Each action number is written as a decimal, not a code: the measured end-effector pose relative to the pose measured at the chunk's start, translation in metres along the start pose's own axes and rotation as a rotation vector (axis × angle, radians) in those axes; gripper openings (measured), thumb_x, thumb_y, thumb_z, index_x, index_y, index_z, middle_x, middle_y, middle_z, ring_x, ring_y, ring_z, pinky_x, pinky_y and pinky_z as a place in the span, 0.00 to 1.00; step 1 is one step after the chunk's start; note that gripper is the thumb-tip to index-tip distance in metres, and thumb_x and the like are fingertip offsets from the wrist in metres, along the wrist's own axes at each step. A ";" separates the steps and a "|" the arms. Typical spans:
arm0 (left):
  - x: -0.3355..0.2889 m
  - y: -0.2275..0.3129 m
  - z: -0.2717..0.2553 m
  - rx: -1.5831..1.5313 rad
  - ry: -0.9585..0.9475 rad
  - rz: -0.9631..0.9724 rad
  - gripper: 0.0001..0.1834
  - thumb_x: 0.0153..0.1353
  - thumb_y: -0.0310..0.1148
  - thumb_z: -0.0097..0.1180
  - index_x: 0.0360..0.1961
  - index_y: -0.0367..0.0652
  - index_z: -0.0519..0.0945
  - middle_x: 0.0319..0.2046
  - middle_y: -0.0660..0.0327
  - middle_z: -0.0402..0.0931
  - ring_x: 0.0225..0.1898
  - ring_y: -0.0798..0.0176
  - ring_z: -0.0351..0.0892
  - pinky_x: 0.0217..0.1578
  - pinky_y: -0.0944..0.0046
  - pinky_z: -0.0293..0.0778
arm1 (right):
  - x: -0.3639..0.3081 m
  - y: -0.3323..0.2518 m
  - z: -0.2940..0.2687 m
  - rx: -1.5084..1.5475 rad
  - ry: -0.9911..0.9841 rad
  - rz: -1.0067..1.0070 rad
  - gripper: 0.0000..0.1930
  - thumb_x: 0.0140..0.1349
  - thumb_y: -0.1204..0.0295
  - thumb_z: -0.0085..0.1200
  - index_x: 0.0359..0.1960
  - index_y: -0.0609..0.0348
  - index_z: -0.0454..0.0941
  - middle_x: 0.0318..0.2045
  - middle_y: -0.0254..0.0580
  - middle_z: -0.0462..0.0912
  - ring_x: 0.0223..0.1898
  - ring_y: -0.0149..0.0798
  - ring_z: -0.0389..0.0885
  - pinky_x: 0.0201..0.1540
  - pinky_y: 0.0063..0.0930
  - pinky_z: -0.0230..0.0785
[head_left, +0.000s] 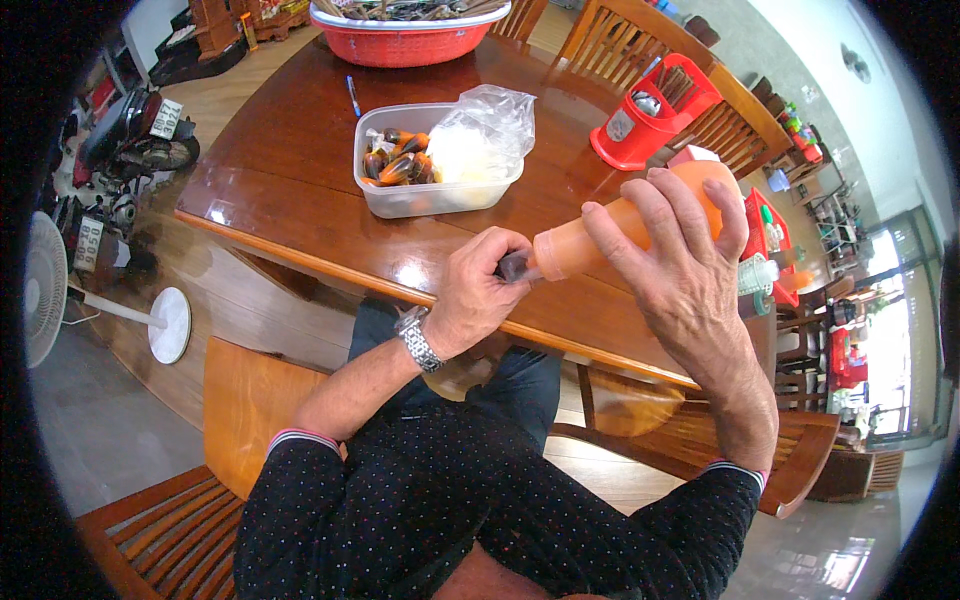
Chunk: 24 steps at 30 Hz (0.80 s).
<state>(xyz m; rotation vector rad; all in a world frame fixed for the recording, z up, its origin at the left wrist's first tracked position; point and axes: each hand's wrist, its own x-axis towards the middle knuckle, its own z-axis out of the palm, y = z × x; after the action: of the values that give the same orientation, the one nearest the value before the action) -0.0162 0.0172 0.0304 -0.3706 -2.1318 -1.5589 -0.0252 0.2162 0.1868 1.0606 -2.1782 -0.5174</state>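
My left hand (pixel 478 292) is closed round a small dark piece (pixel 513 266) at the table's near edge. In my right hand (pixel 682 262) is an orange squeeze bottle (pixel 622 228), tipped on its side. Its nozzle end points left and meets or nearly meets the dark piece; my fingers hide part of the contact. Beyond my hands a clear plastic tub (pixel 430 203) holds several dark and orange glossy pieces (pixel 400 163). A clear plastic bag (pixel 478 135) with something whitish lies in the tub's right side.
The wooden table (pixel 290 180) carries a red basin (pixel 410 38), a pen (pixel 353 96) and a red utensil holder (pixel 640 125). A red basket (pixel 765 225) stands at the right. Wooden chairs (pixel 640 30) surround the table; a white fan (pixel 48 290) stands left.
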 end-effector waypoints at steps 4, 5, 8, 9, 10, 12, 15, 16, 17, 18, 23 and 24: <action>0.000 -0.002 0.003 -0.043 -0.001 -0.008 0.16 0.53 0.24 0.72 0.41 0.39 0.78 0.33 0.55 0.79 0.33 0.53 0.81 0.34 0.58 0.76 | 0.002 0.001 -0.004 0.001 -0.012 -0.020 0.28 0.52 0.69 0.62 0.58 0.35 0.81 0.55 0.33 0.76 0.65 0.37 0.72 0.73 0.53 0.45; 0.000 -0.002 0.004 -0.061 -0.007 -0.017 0.16 0.53 0.24 0.72 0.41 0.39 0.78 0.33 0.55 0.79 0.33 0.53 0.81 0.34 0.58 0.76 | 0.003 0.001 -0.005 0.001 -0.013 -0.022 0.28 0.51 0.69 0.62 0.58 0.35 0.81 0.55 0.33 0.76 0.65 0.37 0.72 0.73 0.53 0.46; 0.001 -0.004 0.006 -0.095 -0.005 -0.021 0.16 0.53 0.23 0.71 0.41 0.39 0.78 0.33 0.55 0.79 0.33 0.54 0.81 0.35 0.58 0.77 | 0.004 0.003 -0.006 0.019 -0.025 -0.021 0.28 0.51 0.69 0.62 0.58 0.36 0.81 0.56 0.33 0.76 0.65 0.37 0.72 0.73 0.53 0.46; 0.001 -0.004 0.007 -0.105 0.001 -0.016 0.16 0.53 0.23 0.71 0.41 0.39 0.78 0.33 0.55 0.79 0.33 0.54 0.81 0.36 0.58 0.77 | 0.005 0.004 -0.006 0.027 -0.030 -0.020 0.28 0.51 0.69 0.62 0.58 0.36 0.81 0.56 0.33 0.76 0.65 0.37 0.72 0.73 0.53 0.46; 0.001 -0.005 0.007 -0.117 -0.003 -0.031 0.16 0.53 0.23 0.71 0.40 0.39 0.78 0.33 0.55 0.79 0.33 0.54 0.81 0.36 0.58 0.77 | 0.005 0.005 -0.006 0.018 -0.007 -0.034 0.26 0.52 0.68 0.60 0.56 0.39 0.81 0.54 0.34 0.77 0.63 0.38 0.74 0.71 0.53 0.48; 0.002 -0.006 0.009 -0.144 -0.007 -0.061 0.16 0.53 0.22 0.71 0.40 0.39 0.78 0.33 0.55 0.80 0.33 0.55 0.81 0.36 0.59 0.77 | 0.007 0.007 -0.005 -0.001 0.040 -0.064 0.21 0.55 0.66 0.56 0.53 0.43 0.81 0.50 0.35 0.79 0.60 0.38 0.77 0.68 0.52 0.50; 0.002 -0.007 0.010 -0.168 0.010 -0.043 0.16 0.52 0.22 0.71 0.40 0.40 0.78 0.32 0.55 0.80 0.33 0.57 0.81 0.37 0.60 0.77 | 0.008 0.009 -0.004 0.022 0.048 -0.062 0.21 0.55 0.66 0.56 0.53 0.44 0.81 0.51 0.35 0.79 0.60 0.38 0.77 0.67 0.51 0.50; 0.002 -0.007 0.011 -0.176 0.011 -0.056 0.16 0.52 0.22 0.71 0.40 0.40 0.78 0.32 0.56 0.80 0.33 0.57 0.81 0.37 0.60 0.77 | 0.008 0.009 -0.003 0.020 0.043 -0.061 0.21 0.55 0.66 0.56 0.53 0.44 0.81 0.51 0.35 0.79 0.60 0.38 0.77 0.67 0.51 0.50; 0.002 -0.007 0.011 -0.182 0.007 -0.074 0.15 0.53 0.22 0.71 0.40 0.40 0.78 0.32 0.56 0.80 0.33 0.58 0.81 0.37 0.61 0.77 | 0.008 0.009 -0.003 0.018 0.039 -0.060 0.21 0.55 0.66 0.56 0.53 0.45 0.81 0.51 0.35 0.79 0.60 0.38 0.76 0.67 0.51 0.50; 0.002 -0.007 0.011 -0.189 0.002 -0.099 0.15 0.53 0.23 0.71 0.40 0.40 0.78 0.32 0.56 0.80 0.33 0.58 0.81 0.37 0.61 0.78 | 0.008 0.010 -0.003 0.016 0.035 -0.058 0.21 0.55 0.66 0.56 0.54 0.45 0.81 0.51 0.35 0.79 0.60 0.38 0.76 0.67 0.51 0.50; 0.004 -0.006 0.011 -0.214 0.018 -0.061 0.15 0.54 0.24 0.72 0.40 0.40 0.78 0.33 0.58 0.81 0.34 0.60 0.82 0.38 0.61 0.78 | 0.010 0.011 -0.003 0.020 0.020 -0.052 0.22 0.55 0.65 0.56 0.54 0.45 0.81 0.51 0.35 0.79 0.61 0.39 0.76 0.67 0.49 0.50; 0.004 -0.005 0.011 -0.211 0.016 -0.065 0.15 0.54 0.24 0.73 0.40 0.40 0.78 0.33 0.58 0.81 0.34 0.61 0.82 0.38 0.61 0.78 | 0.010 0.011 -0.003 0.024 0.015 -0.046 0.22 0.55 0.65 0.56 0.55 0.45 0.81 0.51 0.35 0.79 0.61 0.39 0.75 0.67 0.49 0.51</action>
<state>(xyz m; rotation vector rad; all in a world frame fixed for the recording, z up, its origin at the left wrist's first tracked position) -0.0245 0.0254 0.0255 -0.3599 -1.9904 -1.8242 -0.0336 0.2141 0.1989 1.1255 -2.1562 -0.5038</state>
